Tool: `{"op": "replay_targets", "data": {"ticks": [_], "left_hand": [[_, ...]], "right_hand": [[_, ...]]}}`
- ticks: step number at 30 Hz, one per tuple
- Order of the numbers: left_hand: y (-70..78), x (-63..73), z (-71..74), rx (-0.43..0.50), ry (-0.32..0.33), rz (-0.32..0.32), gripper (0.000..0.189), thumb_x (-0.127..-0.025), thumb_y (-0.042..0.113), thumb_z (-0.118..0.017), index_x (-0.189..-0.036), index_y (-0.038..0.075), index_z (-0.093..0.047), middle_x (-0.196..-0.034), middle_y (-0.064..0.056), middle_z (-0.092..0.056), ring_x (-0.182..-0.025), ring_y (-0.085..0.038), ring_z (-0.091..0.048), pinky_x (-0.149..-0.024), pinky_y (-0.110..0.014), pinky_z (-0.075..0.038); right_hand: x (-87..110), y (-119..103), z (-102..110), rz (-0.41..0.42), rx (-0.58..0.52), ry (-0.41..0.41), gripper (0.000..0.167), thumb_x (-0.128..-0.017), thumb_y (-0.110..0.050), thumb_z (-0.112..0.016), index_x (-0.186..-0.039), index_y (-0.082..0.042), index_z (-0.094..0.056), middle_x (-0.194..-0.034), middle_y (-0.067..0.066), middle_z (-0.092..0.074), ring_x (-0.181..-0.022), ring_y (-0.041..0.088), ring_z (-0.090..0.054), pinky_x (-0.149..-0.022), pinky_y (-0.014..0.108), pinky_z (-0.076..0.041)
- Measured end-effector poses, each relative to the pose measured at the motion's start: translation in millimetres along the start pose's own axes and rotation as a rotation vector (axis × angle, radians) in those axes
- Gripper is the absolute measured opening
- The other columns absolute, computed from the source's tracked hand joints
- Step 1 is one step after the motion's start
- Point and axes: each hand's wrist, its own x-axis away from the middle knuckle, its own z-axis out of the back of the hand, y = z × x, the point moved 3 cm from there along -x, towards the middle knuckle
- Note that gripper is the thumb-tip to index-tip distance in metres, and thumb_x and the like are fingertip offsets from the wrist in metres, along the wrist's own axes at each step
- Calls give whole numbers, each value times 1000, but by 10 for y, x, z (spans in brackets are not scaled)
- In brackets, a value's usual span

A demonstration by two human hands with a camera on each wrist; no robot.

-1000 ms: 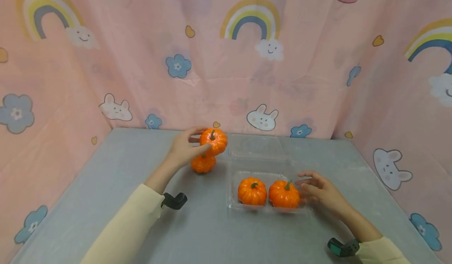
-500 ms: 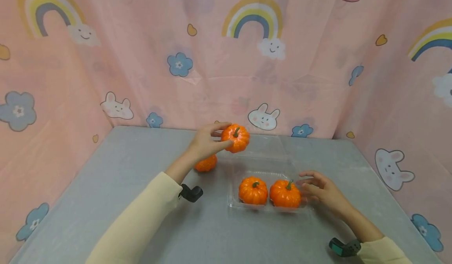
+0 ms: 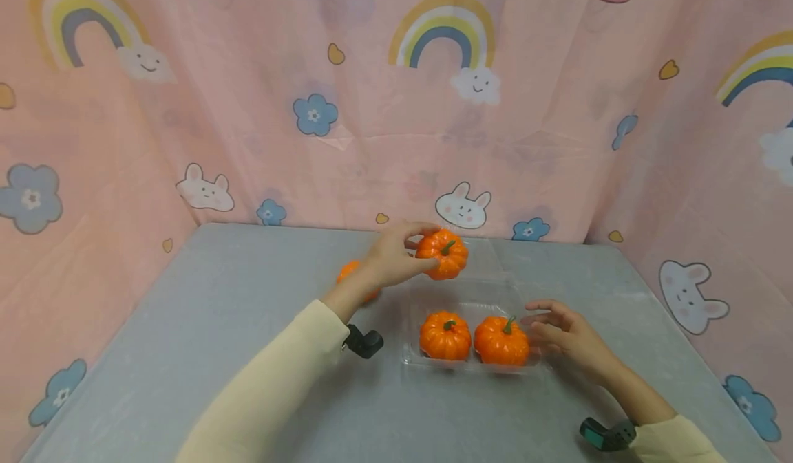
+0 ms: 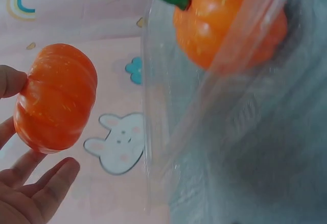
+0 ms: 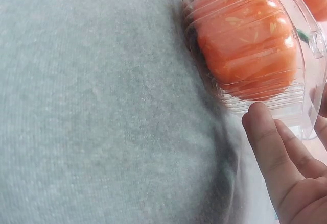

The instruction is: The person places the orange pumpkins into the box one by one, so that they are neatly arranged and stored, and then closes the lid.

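My left hand (image 3: 396, 255) pinches a small orange pumpkin (image 3: 442, 254) with a green stem, held up over the back of a clear plastic clamshell box (image 3: 405, 342). In the left wrist view the same pumpkin (image 4: 57, 99) sits between thumb and fingers. Inside the box's front half, a left pumpkin (image 3: 445, 336) and a right pumpkin (image 3: 501, 341) stand side by side. My right hand (image 3: 570, 339) is at the box's right end, and the right wrist view shows its extended fingers (image 5: 271, 150) right at the ribbed wall.
Another pumpkin (image 3: 350, 270) sits on the grey table (image 3: 248, 353) left of the box, partly hidden behind the left hand and wrist. The box's lid (image 3: 486, 253) lies folded back toward the pink printed curtain (image 3: 359, 160).
My left hand has carried its pumpkin rightward from above the loose pumpkin to over the box's back part, rising and then lowering slightly. The right hand has stayed at the box's end.
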Motion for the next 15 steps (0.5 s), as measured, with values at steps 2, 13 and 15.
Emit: {"op": "replay_targets", "data": {"ticks": [2,13,15], "left_hand": [[19,-20,-70,-8,-16,-9,53,-81,24,-75,-131,27,-58,-135,2,-54,-107,-25,-62,-82,-29,-56],[65,-98,-337,-55,-75,-31,55,-82,23,-76,-133,25,-56,-135,1,-54,-108,-24,-62,-81,-25,-55],[70,-109,-372,-58,-79,-31,55,-81,23,-76,-133,25,-56,-134,1,-54,-108,-24,-62,-81,-24,-55]], "right_hand": [[5,-7,2,1,4,-1,50,-99,-24,-54,-137,2,-37,-128,32,-53,-96,21,-70,-79,36,-59],[-1,18,7,-5,-21,-9,49,-99,-23,-53,-137,3,-37,-127,29,-55,-94,16,-70,-80,35,-59],[-7,14,11,-5,-25,-12,49,-99,-24,-53,-137,3,-36,-127,28,-55,-94,15,-70,-80,35,-59]]}}
